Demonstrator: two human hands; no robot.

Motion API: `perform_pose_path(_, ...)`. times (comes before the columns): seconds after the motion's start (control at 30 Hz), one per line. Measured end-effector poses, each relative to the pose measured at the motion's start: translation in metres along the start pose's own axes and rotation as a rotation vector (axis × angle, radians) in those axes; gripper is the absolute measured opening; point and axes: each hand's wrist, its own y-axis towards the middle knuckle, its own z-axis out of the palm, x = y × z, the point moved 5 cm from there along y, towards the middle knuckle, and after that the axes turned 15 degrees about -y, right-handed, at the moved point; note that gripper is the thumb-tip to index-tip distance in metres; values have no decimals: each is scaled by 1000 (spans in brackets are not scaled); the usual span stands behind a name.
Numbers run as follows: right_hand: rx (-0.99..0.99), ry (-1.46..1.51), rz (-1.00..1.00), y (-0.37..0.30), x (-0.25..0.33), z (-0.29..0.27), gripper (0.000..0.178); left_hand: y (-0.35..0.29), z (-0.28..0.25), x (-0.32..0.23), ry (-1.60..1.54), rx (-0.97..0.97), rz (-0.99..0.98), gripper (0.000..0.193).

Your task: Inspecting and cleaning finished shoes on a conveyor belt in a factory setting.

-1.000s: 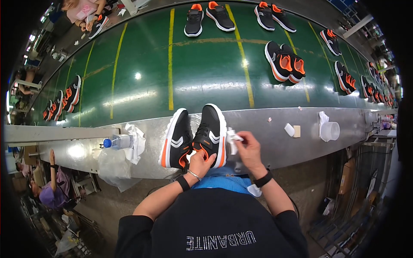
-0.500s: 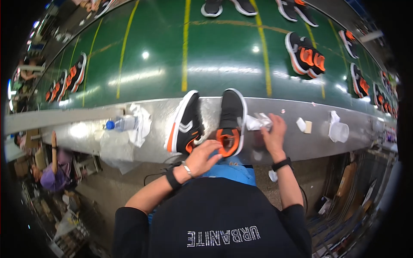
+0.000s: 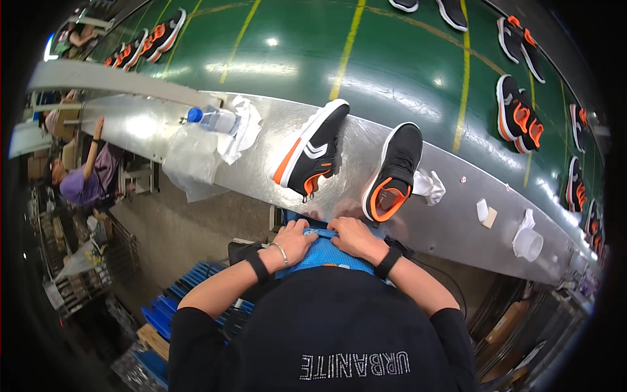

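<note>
Both my left hand [image 3: 292, 240] and right hand [image 3: 358, 236] touch the upper edge of the blue textured cloth [image 3: 326, 253] at my waist, fingers bent, firm grip or not I cannot tell; two black, white-soled, orange-lined sneakers [image 3: 400, 160] sit apart, untouched, on the grey metal table [image 3: 447, 215].

Whether the left hand [image 3: 292, 242] and right hand [image 3: 356, 236] grip the blue cloth [image 3: 320, 251] or only press on it cannot be told. Nearer the body than the hands, the black shirt [image 3: 320, 320] hides the cloth's lower part and runs off the lower edge. Ahead of the right hand, a shoe [image 3: 403, 157] covers part of a white wad [image 3: 431, 187]. Far ahead, two dark shoes [image 3: 452, 13] are cut off by the upper edge. Ahead to the left, the farthest shoes [image 3: 116, 57] look too small to count.
</note>
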Motion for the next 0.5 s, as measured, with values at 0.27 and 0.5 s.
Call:
perform_pose_path(0.27, -122, 91, -61, -4, 5, -1, 16, -21, 21, -14, 227, -341, -44, 25)
perform_pose_path(0.5, -168, -22, -241, -1, 21, 1, 10, 16, 48, 19, 477, -423, -240, 26)
